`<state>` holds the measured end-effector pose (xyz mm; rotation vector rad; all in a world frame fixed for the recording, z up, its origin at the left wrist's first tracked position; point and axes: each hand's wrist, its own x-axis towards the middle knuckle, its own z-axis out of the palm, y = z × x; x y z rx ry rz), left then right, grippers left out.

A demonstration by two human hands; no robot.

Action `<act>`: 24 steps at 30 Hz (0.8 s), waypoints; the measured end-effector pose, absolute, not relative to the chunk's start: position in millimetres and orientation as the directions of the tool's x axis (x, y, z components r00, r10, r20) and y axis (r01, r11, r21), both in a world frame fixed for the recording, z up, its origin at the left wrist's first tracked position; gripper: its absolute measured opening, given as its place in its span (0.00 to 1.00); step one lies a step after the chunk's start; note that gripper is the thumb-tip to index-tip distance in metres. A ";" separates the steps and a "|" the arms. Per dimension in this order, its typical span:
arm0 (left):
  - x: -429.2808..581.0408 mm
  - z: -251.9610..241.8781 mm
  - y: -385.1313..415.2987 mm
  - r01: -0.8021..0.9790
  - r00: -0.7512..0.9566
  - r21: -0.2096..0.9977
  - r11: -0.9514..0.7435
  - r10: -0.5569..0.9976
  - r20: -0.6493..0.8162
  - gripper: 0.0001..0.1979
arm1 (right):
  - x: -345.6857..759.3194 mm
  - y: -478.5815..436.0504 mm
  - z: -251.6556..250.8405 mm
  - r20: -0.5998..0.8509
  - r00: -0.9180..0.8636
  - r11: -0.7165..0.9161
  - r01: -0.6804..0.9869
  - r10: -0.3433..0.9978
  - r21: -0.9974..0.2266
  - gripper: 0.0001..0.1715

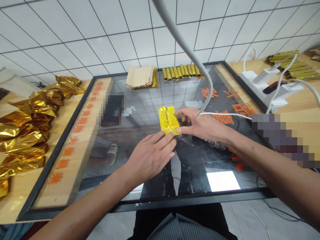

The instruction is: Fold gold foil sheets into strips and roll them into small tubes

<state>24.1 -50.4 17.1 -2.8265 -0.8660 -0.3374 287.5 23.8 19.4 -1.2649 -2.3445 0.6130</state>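
Note:
A small yellow-gold foil wrapper lies flat on the glass top, with a seam down its middle and a crease across its lower end. My left hand reaches in from below, its fingers stretched out and their tips pressing on the wrapper's lower edge. At the right side is my right hand, its thumb on the lower right corner and its index finger at the upper right edge, the other fingers curled. Whether anything is inside the wrapper cannot be seen.
A stack of brown paper and a row of rolled gold tubes stand at the back. Crumpled gold foil bags lie left. A white cable hangs in front; a power strip sits right beside more gold tubes.

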 end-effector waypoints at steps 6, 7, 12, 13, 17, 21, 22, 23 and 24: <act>24.0 16.0 -50.4 0.564 0.805 -0.096 -0.820 0.521 0.284 0.20 | 291.1 23.7 17.6 0.156 -0.562 0.552 0.654 0.812 -0.518 0.30; 23.9 15.7 -50.3 0.563 0.806 -0.100 -0.820 0.518 0.285 0.20 | 291.7 23.8 19.4 0.145 -0.562 0.545 0.654 0.814 -0.525 0.29; 24.8 16.4 -50.3 0.555 0.812 -0.121 -0.823 0.506 0.291 0.19 | 291.9 23.8 29.6 0.055 -0.566 0.476 0.632 0.823 -0.611 0.29; 25.1 16.9 -50.3 0.555 0.813 -0.126 -0.822 0.504 0.293 0.19 | 290.8 23.2 30.2 0.050 -0.558 0.464 0.634 0.828 -0.619 0.29; 26.0 17.7 -50.7 0.554 0.815 -0.143 -0.820 0.498 0.297 0.19 | 283.7 18.8 26.5 0.099 -0.510 0.473 0.686 0.854 -0.553 0.33; 25.5 16.2 -51.7 0.558 0.813 -0.153 -0.815 0.501 0.298 0.19 | 280.3 16.9 23.2 0.109 -0.500 0.482 0.717 0.859 -0.503 0.33; 25.3 15.9 -52.1 0.560 0.812 -0.158 -0.813 0.502 0.297 0.19 | 281.0 17.3 23.2 0.101 -0.505 0.481 0.714 0.857 -0.509 0.34; 25.2 15.7 -52.6 0.562 0.812 -0.162 -0.811 0.504 0.295 0.19 | 282.1 17.9 23.5 0.095 -0.511 0.481 0.708 0.854 -0.518 0.34; 25.1 15.7 -53.0 0.564 0.812 -0.167 -0.809 0.505 0.293 0.19 | 283.7 18.7 23.8 0.092 -0.517 0.482 0.699 0.851 -0.528 0.35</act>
